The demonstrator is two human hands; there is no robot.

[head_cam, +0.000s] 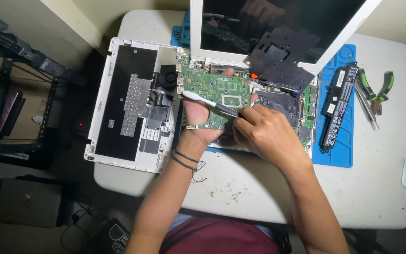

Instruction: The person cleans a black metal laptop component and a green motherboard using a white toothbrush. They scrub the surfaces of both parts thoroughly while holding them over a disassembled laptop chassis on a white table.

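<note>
Over the open laptop base [306,117], my left hand [198,124] cups a green circuit board [214,89] from underneath, palm up, so the chip side faces me. Right hand [264,134] pinches a toothbrush [207,102] by the handle, bristles lying on the board's left edge, prob. for scrubbing. White keyboard cover [132,101] sits left, upside down. Black battery [338,101], pliers [379,89] on the right, well apart. Loose black sheet [283,54] leans on the screen [278,23], crowding the back.
</note>
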